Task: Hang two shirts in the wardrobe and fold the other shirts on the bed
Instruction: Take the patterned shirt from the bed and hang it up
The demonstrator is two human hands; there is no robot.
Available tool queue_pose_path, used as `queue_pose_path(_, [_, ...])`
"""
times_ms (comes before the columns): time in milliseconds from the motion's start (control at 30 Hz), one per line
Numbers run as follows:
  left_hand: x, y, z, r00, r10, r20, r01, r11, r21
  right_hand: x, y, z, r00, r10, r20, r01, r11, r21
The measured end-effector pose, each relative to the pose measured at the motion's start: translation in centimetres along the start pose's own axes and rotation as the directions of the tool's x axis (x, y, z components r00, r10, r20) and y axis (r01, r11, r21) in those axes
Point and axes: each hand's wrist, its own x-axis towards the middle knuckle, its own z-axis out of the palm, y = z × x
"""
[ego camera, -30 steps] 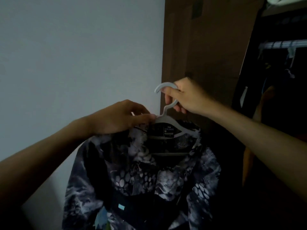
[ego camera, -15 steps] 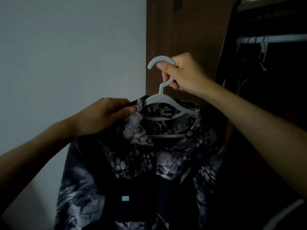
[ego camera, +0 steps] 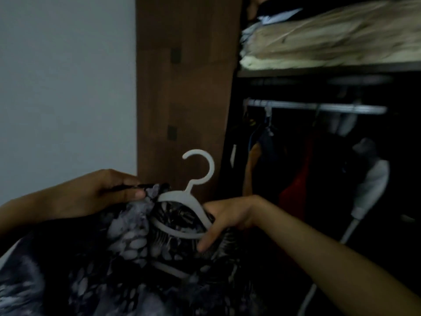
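Observation:
A dark shirt with a grey-white print hangs on a white plastic hanger in front of me. My left hand pinches the shirt's collar at the hanger's left shoulder. My right hand grips the hanger's right shoulder and the cloth over it. The hook stands free, pointing up. To the right, the open wardrobe shows a metal rail above the hook's height.
Several dark, orange and red garments hang from the rail, with a white one further right. Folded bedding lies on the shelf above. The brown wardrobe side panel stands behind the hanger, with a pale wall to the left.
My right hand let go of the hook and moved down to the hanger's right shoulder. The view turned right and up toward the wardrobe rail. My left hand kept its pinch on the collar.

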Motion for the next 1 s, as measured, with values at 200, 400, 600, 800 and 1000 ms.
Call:
queue_pose_path(200, [6.2,2.4,0.1,0.992,0.113,-0.056,-0.115,0.993,-0.035,-6.7,-0.1,1.8,0.901,-0.065,-0.429,0.287,0.831,0.477])
queue_pose_path(400, [13.3,5.1,2.8,0.973,0.199,-0.113,-0.204,0.978,-0.034,-10.2,0.6,6.0,0.694,-0.053,-0.718,0.557,0.673,0.488])
queue_pose_path(600, [16.1,8.7,4.8,0.972,0.232,-0.027,-0.232,0.973,0.003,-12.4,1.4,6.6,0.458,-0.002,-0.889,0.696,0.622,0.358])
queue_pose_path(800, [16.7,9.7,6.7,0.962,0.256,0.092,-0.259,0.966,0.026,-13.6,0.8,10.4,0.202,0.088,-0.975,0.647,0.736,0.201])
queue_pose_path(1000, [17.7,9.7,7.7,0.964,0.266,0.017,-0.267,0.961,0.07,-10.5,-0.4,6.9,0.107,0.134,-0.985,0.583,0.795,0.171])
